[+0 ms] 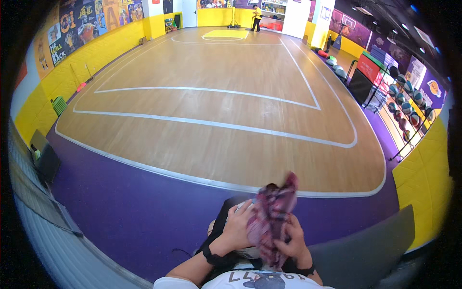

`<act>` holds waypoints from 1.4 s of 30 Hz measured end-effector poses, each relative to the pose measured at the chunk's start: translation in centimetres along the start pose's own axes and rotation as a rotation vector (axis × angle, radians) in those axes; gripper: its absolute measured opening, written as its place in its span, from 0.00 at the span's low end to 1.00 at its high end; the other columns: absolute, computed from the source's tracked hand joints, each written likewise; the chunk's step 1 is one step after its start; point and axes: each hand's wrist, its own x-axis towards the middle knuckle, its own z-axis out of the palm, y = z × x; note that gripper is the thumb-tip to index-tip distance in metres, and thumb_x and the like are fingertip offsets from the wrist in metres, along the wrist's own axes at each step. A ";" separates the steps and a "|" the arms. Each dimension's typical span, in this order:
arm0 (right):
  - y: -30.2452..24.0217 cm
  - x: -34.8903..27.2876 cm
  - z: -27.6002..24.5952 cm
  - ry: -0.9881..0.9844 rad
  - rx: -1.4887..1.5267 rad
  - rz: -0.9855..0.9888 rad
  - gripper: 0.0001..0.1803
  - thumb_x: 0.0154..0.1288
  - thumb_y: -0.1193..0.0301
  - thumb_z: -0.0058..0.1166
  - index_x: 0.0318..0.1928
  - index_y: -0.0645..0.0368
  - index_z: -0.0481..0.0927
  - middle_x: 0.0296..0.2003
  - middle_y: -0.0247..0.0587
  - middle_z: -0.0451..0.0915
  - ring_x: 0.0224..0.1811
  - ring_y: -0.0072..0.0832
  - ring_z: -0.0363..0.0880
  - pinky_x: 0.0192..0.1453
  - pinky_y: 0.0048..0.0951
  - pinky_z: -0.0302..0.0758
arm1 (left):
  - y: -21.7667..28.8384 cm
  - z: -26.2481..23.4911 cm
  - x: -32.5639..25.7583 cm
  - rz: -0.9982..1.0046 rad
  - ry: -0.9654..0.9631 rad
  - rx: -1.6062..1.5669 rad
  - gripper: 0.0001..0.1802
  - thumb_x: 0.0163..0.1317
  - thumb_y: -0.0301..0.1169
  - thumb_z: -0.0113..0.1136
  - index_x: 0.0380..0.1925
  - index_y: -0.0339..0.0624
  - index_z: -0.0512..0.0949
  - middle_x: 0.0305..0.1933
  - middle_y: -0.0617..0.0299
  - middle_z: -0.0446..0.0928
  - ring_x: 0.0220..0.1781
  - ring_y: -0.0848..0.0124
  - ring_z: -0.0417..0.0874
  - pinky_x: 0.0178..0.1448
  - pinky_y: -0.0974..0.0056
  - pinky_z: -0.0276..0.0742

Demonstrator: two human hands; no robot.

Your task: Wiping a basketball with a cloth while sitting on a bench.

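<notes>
A crumpled red, pink and dark plaid cloth [273, 216] hangs over my lap, its upper end raised and smeared by motion. My right hand [294, 244] is closed on the cloth's right side, thumb and fingers pinching its folds. Against the cloth's left edge, my left hand [237, 226] has its fingers bent over a pale thing, mostly hidden under the hand and the cloth; what it is I cannot make out. Both wrists wear dark bands. My legs in dark trousers lie beneath.
A grey padded seat [365, 253] extends to my right. Purple floor borders the wooden court [207, 149] ahead. A rack of basketballs [406, 103] stands at right, a dark box [45, 154] at left. Far off, a person in yellow [257, 18] stands near a hoop stand [234, 19].
</notes>
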 end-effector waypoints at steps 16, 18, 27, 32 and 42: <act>-0.4 0.3 0.2 -0.004 -0.099 -0.125 0.29 0.49 0.66 0.66 0.54 0.63 0.79 0.59 0.58 0.73 0.62 0.53 0.72 0.66 0.44 0.68 | -0.4 0.3 -0.3 0.021 0.016 -0.083 0.37 0.47 0.50 0.68 0.56 0.43 0.76 0.61 0.52 0.74 0.68 0.53 0.70 0.64 0.45 0.61; 1.5 0.4 -0.3 0.062 0.172 0.148 0.27 0.55 0.67 0.64 0.56 0.62 0.77 0.58 0.55 0.74 0.61 0.47 0.74 0.65 0.41 0.69 | 0.5 0.2 0.3 0.003 0.067 -0.082 0.38 0.48 0.51 0.67 0.58 0.43 0.75 0.62 0.52 0.74 0.68 0.52 0.69 0.63 0.45 0.62; -0.1 0.1 0.1 -0.013 -0.101 -0.115 0.30 0.49 0.68 0.64 0.56 0.63 0.78 0.60 0.59 0.72 0.64 0.49 0.71 0.68 0.45 0.66 | -0.3 0.3 -0.3 0.029 0.008 0.027 0.38 0.46 0.52 0.68 0.56 0.43 0.76 0.63 0.52 0.73 0.69 0.52 0.69 0.63 0.44 0.62; 6.8 -1.3 0.2 0.148 0.494 0.395 0.30 0.58 0.71 0.59 0.62 0.61 0.72 0.56 0.46 0.77 0.59 0.36 0.74 0.64 0.35 0.69 | 0.7 0.6 0.9 0.056 0.022 0.056 0.38 0.48 0.52 0.66 0.58 0.43 0.75 0.64 0.52 0.72 0.69 0.52 0.69 0.63 0.44 0.62; 3.5 -0.9 0.0 0.100 0.319 0.231 0.32 0.49 0.70 0.64 0.58 0.64 0.75 0.58 0.55 0.73 0.63 0.48 0.71 0.67 0.41 0.67 | 0.4 0.0 0.1 0.060 -0.011 0.077 0.41 0.47 0.53 0.66 0.60 0.43 0.73 0.67 0.51 0.69 0.69 0.50 0.68 0.63 0.43 0.63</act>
